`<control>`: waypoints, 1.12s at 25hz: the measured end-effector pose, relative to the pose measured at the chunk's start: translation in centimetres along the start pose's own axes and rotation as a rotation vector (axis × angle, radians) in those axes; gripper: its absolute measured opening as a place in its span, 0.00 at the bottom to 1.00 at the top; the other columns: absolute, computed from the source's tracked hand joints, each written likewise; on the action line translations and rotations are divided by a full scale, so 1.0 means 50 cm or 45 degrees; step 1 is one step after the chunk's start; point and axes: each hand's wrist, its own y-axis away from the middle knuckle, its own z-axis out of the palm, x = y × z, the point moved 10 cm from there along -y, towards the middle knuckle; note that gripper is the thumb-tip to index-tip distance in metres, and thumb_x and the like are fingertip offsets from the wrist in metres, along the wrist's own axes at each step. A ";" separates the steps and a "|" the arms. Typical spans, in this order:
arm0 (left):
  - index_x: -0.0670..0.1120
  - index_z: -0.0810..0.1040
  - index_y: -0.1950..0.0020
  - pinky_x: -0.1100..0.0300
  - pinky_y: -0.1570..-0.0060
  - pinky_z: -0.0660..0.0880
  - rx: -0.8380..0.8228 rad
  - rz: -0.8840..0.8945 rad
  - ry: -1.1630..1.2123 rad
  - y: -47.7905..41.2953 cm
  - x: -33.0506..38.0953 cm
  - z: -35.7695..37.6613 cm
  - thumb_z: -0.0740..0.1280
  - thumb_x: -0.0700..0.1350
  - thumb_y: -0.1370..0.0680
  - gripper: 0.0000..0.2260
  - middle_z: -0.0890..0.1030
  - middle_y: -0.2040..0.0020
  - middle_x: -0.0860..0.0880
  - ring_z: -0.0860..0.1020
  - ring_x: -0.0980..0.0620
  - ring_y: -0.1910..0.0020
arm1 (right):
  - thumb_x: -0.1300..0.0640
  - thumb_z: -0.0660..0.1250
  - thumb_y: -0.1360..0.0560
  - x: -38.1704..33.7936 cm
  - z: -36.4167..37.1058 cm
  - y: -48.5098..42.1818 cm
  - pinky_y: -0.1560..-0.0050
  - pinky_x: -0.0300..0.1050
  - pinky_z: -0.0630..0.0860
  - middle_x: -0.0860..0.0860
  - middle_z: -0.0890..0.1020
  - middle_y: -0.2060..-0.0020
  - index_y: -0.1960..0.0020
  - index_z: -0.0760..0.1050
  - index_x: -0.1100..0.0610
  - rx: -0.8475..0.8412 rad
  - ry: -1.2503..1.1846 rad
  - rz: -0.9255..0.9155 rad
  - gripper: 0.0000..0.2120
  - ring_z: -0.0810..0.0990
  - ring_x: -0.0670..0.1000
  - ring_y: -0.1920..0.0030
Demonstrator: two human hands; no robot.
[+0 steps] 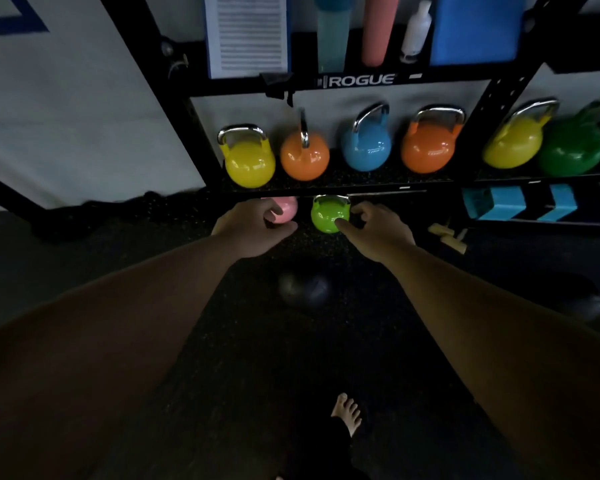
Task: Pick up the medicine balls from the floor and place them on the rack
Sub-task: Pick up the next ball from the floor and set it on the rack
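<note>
A dark medicine ball [303, 288] lies on the black rubber floor below and between my two outstretched hands. A second dark ball [584, 304] sits on the floor at the far right, dim and partly in shadow. My left hand [253, 227] hovers with fingers apart in front of a pink kettlebell [286, 209] under the rack. My right hand [378, 230] is spread open beside a lime green kettlebell [328, 214]. Neither hand holds anything. The black rack [361, 81] stands straight ahead.
The rack's lower shelf [354, 183] carries several coloured kettlebells. Foam rollers, a white bottle and a blue pad stand on the shelf above. Blue blocks [520, 202] and wooden pieces [447, 235] lie at the lower right. My bare foot [347, 412] rests on the floor.
</note>
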 end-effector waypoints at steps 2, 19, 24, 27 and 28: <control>0.58 0.80 0.39 0.50 0.45 0.80 -0.034 -0.033 0.007 -0.067 -0.028 0.040 0.68 0.73 0.30 0.27 0.81 0.46 0.60 0.81 0.55 0.48 | 0.27 0.62 0.26 0.029 0.051 -0.077 0.36 0.58 0.76 0.52 0.78 0.31 0.28 0.73 0.45 -0.067 0.024 0.003 0.33 0.76 0.58 0.32; 0.55 0.69 0.22 0.53 0.34 0.72 -0.390 -0.340 0.160 -0.516 -0.635 0.886 0.64 0.76 0.29 0.41 0.70 0.24 0.47 0.72 0.46 0.28 | 0.20 0.59 0.29 0.480 0.938 -0.529 0.32 0.68 0.73 0.52 0.64 0.20 0.18 0.59 0.43 -0.292 -0.087 0.374 0.46 0.65 0.63 0.23; 0.55 0.62 0.18 0.53 0.33 0.70 -0.374 -0.510 0.236 -0.583 -0.776 1.056 0.60 0.81 0.31 0.48 0.67 0.22 0.47 0.70 0.44 0.25 | 0.18 0.57 0.30 0.549 1.087 -0.616 0.30 0.68 0.70 0.52 0.58 0.17 0.16 0.51 0.43 -0.275 -0.116 0.381 0.51 0.60 0.64 0.21; 0.56 0.65 0.20 0.49 0.34 0.73 -0.302 -0.594 0.459 -0.614 -0.814 1.096 0.59 0.84 0.36 0.51 0.72 0.24 0.49 0.74 0.46 0.30 | 0.15 0.60 0.37 0.574 1.131 -0.648 0.26 0.68 0.67 0.55 0.57 0.17 0.16 0.49 0.41 -0.275 -0.266 0.432 0.58 0.60 0.65 0.20; 0.57 0.66 0.20 0.48 0.38 0.74 -0.302 -0.642 0.560 -0.615 -0.820 1.105 0.61 0.83 0.36 0.50 0.74 0.26 0.50 0.75 0.46 0.33 | 0.14 0.61 0.39 0.580 1.139 -0.652 0.25 0.68 0.66 0.55 0.58 0.17 0.16 0.49 0.41 -0.266 -0.355 0.466 0.60 0.60 0.65 0.20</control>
